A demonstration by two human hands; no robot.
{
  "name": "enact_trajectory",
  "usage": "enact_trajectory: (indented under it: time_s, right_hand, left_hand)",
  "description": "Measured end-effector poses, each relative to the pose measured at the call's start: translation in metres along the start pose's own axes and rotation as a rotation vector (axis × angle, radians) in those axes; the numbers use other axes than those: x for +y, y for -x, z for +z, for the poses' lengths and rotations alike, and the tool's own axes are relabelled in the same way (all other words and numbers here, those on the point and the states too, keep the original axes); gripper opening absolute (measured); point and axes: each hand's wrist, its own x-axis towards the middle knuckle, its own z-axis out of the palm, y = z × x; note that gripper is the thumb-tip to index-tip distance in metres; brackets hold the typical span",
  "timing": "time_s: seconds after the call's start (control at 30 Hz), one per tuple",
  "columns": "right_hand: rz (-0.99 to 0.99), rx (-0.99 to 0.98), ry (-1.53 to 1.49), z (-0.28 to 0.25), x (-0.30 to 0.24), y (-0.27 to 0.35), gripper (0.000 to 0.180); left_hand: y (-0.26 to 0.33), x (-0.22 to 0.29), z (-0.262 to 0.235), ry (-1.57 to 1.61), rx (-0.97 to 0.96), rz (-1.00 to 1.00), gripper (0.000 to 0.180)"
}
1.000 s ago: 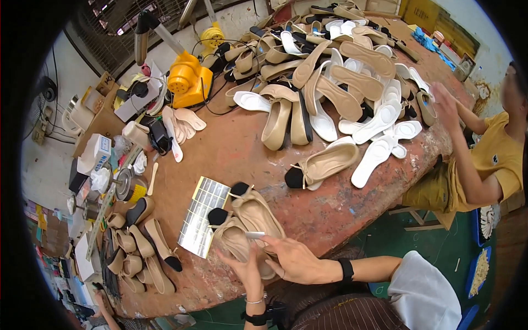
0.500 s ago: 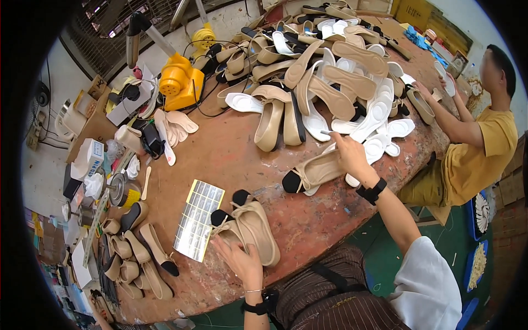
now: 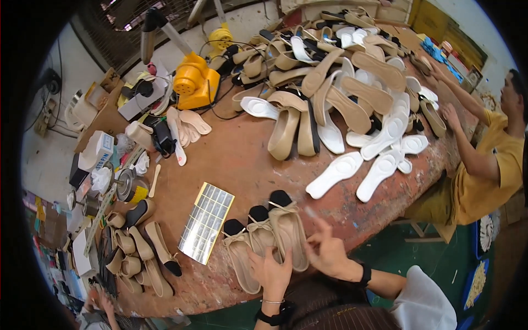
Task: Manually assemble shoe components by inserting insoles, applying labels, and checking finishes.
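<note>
Three beige flats stand in a row near the table's front edge, each with a black toe cap and a bow: a left flat (image 3: 240, 257), a middle flat (image 3: 262, 232) and a right flat (image 3: 290, 234). My left hand (image 3: 273, 273) lies over the heel end of the middle flat, thumb and fingers apart, its thumb by the right flat. Beside the right flat's heel is my right hand (image 3: 331, 254), fingers bent. From it sticks up a thin pale stick-like thing (image 3: 312, 213), blurred. Left of the flats lies a sheet of silvery labels (image 3: 207, 223).
White insoles (image 3: 335, 175) lie beyond my right hand, before a heap of shoes and insoles (image 3: 352, 82). More flats (image 3: 144, 245) stand at left. A yellow machine (image 3: 193, 82), tins (image 3: 131, 186) and boxes line the far left. A person in yellow (image 3: 489, 159) works at right.
My right hand has brought the flat from the right to the right end of the row, uncovering a white insole. My left hand has shifted over the middle flat. The view has turned slightly.
</note>
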Motion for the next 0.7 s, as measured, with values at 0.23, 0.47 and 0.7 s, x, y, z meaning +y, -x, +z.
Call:
enact_trajectory:
  time_s: [0.23, 0.47, 0.7]
  right_hand:
    - [0.167, 0.111, -0.194, -0.061, 0.014, -0.055, 0.06]
    - [0.036, 0.068, -0.045, -0.092, 0.016, -0.109, 0.067]
    - [-0.106, 0.003, 0.15, -0.115, 0.023, -0.202, 0.075]
  left_hand:
    - [-0.01, -0.013, 0.006, 0.072, -0.021, -0.038, 0.026]
    - [-0.02, -0.081, -0.112, 0.727, -0.435, -0.191, 0.058]
    - [-0.081, -0.173, -0.328, 0.562, 0.321, -0.258, 0.031]
